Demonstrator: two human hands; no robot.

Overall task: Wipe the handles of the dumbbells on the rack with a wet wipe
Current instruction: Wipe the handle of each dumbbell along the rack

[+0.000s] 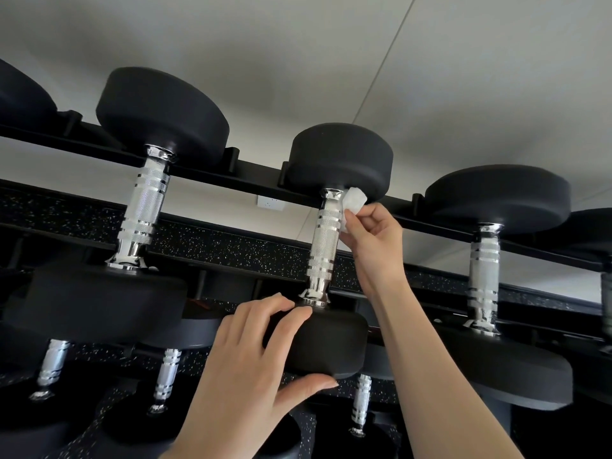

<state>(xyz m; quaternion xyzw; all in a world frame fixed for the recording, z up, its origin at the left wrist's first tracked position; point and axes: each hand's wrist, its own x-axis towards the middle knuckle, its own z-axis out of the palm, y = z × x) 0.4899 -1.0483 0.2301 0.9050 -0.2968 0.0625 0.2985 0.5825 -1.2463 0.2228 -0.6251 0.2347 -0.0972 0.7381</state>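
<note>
White wipe (355, 201), pinched between the right fingers (361, 220), touches the top of the steel handle (324, 246), which lies just left of them. The right hand (371, 240) is the nearer one. The handle runs steeply down to the lower head (331, 342), so the stroke likely goes downward along it. The left hand (251, 356) clamps that head, fingers above and thumb below, on the rack (251, 175).

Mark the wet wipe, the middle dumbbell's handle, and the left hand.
wet wipe (355, 199), head view, its crumpled upper fold.
middle dumbbell's handle (324, 246), head view, knurled centre.
left hand (250, 359), head view, back of the hand, gripping dumbbell head (334, 342).
</note>
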